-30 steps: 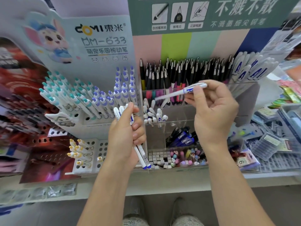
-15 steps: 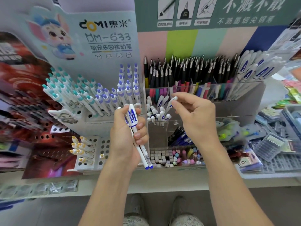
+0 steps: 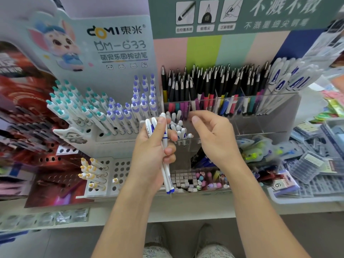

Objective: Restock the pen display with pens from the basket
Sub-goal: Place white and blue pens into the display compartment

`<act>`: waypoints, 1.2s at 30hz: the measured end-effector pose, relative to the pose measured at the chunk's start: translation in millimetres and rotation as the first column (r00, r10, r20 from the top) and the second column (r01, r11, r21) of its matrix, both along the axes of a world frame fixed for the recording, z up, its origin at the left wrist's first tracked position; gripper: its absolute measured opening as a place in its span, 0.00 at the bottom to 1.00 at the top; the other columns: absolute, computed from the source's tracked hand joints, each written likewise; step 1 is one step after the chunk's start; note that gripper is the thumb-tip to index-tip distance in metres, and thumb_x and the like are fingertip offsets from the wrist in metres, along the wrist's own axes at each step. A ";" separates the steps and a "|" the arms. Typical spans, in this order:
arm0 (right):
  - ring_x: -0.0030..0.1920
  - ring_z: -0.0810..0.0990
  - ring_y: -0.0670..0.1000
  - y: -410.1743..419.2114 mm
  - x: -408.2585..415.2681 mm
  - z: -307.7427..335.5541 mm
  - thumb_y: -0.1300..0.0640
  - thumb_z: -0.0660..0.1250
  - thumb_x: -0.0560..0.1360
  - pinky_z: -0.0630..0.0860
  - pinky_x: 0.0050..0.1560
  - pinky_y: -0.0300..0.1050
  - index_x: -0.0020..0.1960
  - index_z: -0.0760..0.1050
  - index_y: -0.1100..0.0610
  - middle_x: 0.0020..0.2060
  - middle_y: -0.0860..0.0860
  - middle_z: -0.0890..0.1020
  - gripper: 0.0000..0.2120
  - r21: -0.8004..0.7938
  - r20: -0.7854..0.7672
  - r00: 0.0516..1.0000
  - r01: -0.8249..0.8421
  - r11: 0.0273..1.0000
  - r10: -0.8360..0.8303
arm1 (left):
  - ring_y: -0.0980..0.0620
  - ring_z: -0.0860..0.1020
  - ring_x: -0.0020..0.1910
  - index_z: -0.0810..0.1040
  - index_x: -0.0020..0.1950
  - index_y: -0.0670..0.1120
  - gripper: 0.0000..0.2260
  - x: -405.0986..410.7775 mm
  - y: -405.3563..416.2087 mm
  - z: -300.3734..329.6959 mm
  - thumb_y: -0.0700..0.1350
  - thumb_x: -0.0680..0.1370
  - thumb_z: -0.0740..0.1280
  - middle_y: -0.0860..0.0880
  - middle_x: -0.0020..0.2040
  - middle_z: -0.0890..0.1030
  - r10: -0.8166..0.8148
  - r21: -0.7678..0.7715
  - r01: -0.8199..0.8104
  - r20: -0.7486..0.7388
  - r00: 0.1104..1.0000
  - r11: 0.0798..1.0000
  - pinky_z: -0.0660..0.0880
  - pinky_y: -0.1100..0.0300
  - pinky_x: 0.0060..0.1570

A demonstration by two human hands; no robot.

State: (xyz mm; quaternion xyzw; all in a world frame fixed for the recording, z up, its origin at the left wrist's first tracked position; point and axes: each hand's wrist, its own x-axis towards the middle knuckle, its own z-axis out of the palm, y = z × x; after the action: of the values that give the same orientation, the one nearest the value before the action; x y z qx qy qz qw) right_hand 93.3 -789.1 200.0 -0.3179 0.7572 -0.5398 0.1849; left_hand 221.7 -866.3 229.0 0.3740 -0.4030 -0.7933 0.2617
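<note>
Gripping a bundle of white pens (image 3: 163, 146) in my left hand (image 3: 150, 151); right hand (image 3: 214, 138) empty, loosely curled above the clear compartment (image 3: 183, 144). Risk: loose grip drops pens, or my fingers topple the standing ones. Basket not visible.

You stand at a pale shelf (image 3: 186, 205). A white pen stand (image 3: 104, 138) sits on it, just left of your left hand (image 3: 150, 155), with green-topped and purple-topped pens poking up. A clear case (image 3: 260, 118) sits behind your right hand (image 3: 214, 138), full of black pens. Small erasers (image 3: 183, 180) lie in a tray below your hands. Flat clear packets (image 3: 55, 217) lie on the shelf edge, far to the left of your left hand.
</note>
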 end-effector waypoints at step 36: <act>0.39 0.84 0.49 -2.4 0.3 -5.1 0.59 0.62 0.84 0.84 0.43 0.52 0.53 0.76 0.57 0.39 0.47 0.81 0.05 -0.322 -0.075 0.976 0.172 0.931 -0.206 | 0.58 0.57 0.22 0.69 0.44 0.45 0.10 3.4 -11.5 7.6 0.48 0.82 0.55 0.50 0.30 0.65 0.001 0.134 0.010 -0.081 0.997 0.991 0.50 0.66 0.19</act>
State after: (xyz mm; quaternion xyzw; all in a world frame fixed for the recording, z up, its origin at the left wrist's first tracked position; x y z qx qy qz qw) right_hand 93.6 -791.5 195.0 -0.2975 0.6976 -0.6507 0.0382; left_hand 225.1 -877.8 236.5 0.3573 -0.3385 -0.8337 0.2504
